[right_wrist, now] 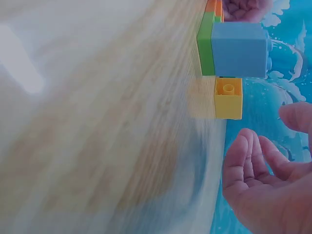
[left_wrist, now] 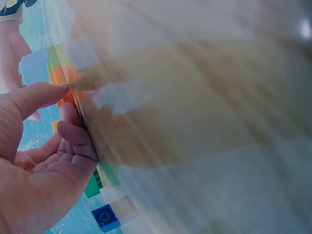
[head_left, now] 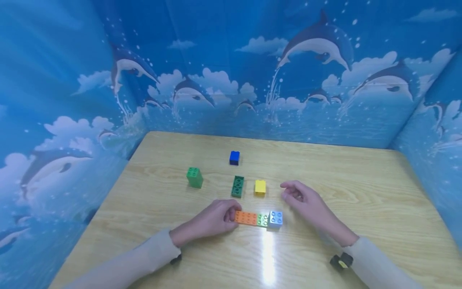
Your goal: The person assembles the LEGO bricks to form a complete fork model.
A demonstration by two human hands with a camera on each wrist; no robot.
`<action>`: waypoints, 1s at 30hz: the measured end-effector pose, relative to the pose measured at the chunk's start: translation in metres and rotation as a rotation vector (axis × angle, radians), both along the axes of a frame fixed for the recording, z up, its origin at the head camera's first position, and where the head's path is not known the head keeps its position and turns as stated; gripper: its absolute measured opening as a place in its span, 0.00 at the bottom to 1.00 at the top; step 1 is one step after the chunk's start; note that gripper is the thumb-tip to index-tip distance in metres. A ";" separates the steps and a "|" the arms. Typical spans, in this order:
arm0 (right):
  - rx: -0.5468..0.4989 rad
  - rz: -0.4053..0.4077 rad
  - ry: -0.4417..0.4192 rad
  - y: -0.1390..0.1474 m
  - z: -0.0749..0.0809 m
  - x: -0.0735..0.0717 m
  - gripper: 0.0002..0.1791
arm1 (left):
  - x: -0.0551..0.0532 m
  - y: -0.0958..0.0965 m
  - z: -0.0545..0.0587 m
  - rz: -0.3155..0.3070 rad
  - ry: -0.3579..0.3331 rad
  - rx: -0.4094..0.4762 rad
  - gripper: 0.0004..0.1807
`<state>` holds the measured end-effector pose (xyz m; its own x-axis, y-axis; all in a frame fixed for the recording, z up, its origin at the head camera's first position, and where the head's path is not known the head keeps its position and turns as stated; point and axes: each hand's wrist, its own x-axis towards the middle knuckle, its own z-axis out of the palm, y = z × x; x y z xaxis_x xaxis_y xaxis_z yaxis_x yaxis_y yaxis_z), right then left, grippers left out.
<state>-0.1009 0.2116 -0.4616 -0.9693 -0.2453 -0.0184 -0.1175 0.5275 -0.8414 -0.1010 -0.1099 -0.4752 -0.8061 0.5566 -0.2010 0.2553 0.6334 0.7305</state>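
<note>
My left hand [head_left: 218,216] pinches the left end of an orange toy brick [head_left: 246,218] lying on the table. In the left wrist view the thumb tip [left_wrist: 62,90] lies against this orange brick [left_wrist: 59,77], the other fingers curled beneath it. A light green brick [head_left: 262,220] continues the row to the right, and a taller light blue brick [right_wrist: 239,49] stands on its end. Off to the right my right hand [head_left: 306,202] hovers with relaxed, slightly bent fingers and holds nothing. Nearest to it are the light blue brick and a yellow brick [head_left: 260,187].
Behind the row lies a dark green brick [head_left: 237,186] with its hollow side up. A tall green brick [head_left: 195,178] stands at the left, and a dark blue brick [head_left: 234,157] sits farther back. Dolphin-print curtains [head_left: 223,60] enclose the wooden table [head_left: 361,180].
</note>
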 end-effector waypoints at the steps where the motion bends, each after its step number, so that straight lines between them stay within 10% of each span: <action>1: -0.005 0.009 -0.005 -0.002 -0.001 -0.003 0.24 | 0.000 0.000 0.000 0.000 0.002 -0.001 0.25; 15: 0.095 0.132 -0.158 -0.035 0.002 -0.045 0.33 | 0.000 -0.001 0.000 0.000 -0.004 0.000 0.24; 30: 0.091 0.111 -0.122 -0.045 -0.009 -0.056 0.24 | 0.000 -0.002 -0.002 -0.001 0.000 -0.002 0.25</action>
<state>-0.1565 0.1664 -0.4704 -0.9256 -0.3426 -0.1609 -0.0795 0.5916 -0.8023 -0.1011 -0.1122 -0.4775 -0.8057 0.5568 -0.2021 0.2559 0.6349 0.7290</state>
